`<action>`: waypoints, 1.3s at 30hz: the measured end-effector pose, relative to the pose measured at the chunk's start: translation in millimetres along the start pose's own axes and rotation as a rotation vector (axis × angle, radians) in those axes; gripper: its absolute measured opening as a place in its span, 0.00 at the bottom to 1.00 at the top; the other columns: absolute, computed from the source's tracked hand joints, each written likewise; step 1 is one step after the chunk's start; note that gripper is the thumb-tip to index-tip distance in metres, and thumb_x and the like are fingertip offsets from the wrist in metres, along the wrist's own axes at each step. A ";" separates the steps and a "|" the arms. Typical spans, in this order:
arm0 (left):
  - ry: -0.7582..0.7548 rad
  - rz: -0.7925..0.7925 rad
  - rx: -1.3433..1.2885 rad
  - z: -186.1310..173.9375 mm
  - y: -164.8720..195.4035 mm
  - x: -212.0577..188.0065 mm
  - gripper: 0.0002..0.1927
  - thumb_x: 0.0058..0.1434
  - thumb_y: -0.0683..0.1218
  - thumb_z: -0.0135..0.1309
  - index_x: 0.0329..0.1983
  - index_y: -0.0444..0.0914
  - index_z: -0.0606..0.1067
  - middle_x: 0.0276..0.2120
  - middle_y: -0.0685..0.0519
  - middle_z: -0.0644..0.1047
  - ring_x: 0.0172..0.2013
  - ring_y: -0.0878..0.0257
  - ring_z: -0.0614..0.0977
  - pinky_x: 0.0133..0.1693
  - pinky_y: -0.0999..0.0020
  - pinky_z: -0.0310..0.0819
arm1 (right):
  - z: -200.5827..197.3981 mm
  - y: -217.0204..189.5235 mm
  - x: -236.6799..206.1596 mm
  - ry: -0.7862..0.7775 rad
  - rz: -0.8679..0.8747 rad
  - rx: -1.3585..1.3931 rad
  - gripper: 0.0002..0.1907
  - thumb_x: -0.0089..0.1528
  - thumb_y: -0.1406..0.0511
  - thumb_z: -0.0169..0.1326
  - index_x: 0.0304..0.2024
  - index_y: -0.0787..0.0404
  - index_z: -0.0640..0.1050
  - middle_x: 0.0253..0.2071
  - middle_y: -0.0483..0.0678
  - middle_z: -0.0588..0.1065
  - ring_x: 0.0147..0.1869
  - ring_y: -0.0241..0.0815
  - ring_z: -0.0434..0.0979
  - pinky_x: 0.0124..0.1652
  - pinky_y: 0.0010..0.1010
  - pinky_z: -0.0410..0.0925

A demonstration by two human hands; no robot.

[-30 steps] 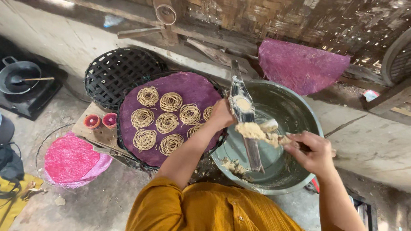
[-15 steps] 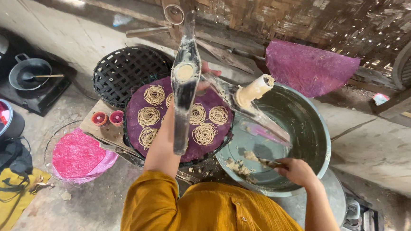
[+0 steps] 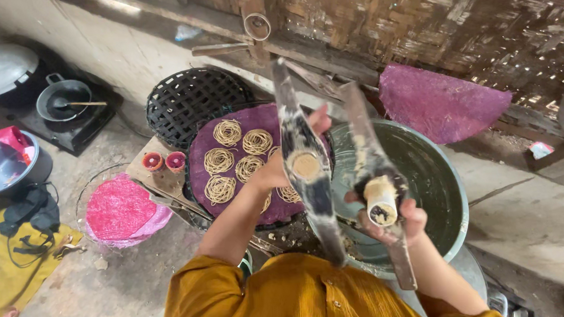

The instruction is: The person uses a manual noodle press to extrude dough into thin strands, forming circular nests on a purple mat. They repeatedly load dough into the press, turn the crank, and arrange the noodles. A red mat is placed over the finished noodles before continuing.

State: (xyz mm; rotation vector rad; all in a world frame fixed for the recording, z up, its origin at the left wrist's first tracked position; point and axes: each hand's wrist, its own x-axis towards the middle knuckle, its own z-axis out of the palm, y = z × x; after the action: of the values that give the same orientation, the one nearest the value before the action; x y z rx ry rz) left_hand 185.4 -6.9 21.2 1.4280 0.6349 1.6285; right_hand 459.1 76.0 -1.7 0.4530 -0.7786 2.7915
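Looking down, we saw our left hand (image 3: pixel 295 152) gripping the upper end of a metal noodle press (image 3: pixel 309 176), its round dough-filled opening facing us. Our right hand (image 3: pixel 390 227) was curled around the press's plunger arm (image 3: pixel 381 198), whose cylinder end was packed with pale dough. Both pieces were held raised above the rim of a large green basin (image 3: pixel 437 188). Just left of it lay a purple woven tray (image 3: pixel 208 186) carrying coiled string hoppers (image 3: pixel 227 132), with a black woven basket (image 3: pixel 190 102) behind.
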 end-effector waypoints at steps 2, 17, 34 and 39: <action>-0.016 0.098 0.326 2.7 3.2 -7.3 0.38 0.49 0.53 0.72 0.63 0.45 0.73 0.63 0.58 0.72 0.64 0.61 0.73 0.65 0.62 0.69 | 4.3 -27.6 -1.1 0.185 -0.068 -0.366 0.51 0.61 0.50 0.64 0.71 0.75 0.56 0.66 0.71 0.66 0.42 0.45 0.80 0.35 0.26 0.74; 0.218 0.009 1.372 -11.1 -56.9 -38.3 0.20 0.45 0.54 0.68 0.27 0.33 0.76 0.27 0.40 0.76 0.30 0.44 0.80 0.38 0.53 0.77 | 49.1 -19.4 34.3 0.158 -0.319 -2.383 0.53 0.52 0.58 0.69 0.72 0.58 0.53 0.66 0.71 0.62 0.59 0.73 0.74 0.43 0.49 0.74; 0.678 0.163 0.577 -23.3 8.3 -185.7 0.36 0.49 0.47 0.74 0.59 0.36 0.71 0.54 0.45 0.78 0.55 0.52 0.82 0.61 0.56 0.77 | -67.1 -54.9 85.3 0.778 0.021 -2.051 0.36 0.69 0.57 0.58 0.77 0.55 0.62 0.60 0.55 0.74 0.45 0.42 0.77 0.45 0.32 0.71; 1.046 0.221 0.479 -38.6 41.6 -245.8 0.35 0.50 0.48 0.73 0.59 0.36 0.72 0.53 0.44 0.78 0.54 0.52 0.82 0.60 0.56 0.77 | -102.0 -32.7 93.0 1.039 0.346 -1.034 0.21 0.71 0.54 0.49 0.54 0.64 0.75 0.38 0.45 0.79 0.28 0.35 0.69 0.26 0.28 0.62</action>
State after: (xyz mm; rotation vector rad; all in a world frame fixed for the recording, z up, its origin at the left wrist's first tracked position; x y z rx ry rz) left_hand 132.1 -230.5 -82.8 0.8554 1.5710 2.5000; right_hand 357.6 168.5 -37.3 -1.2378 -1.7845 1.9113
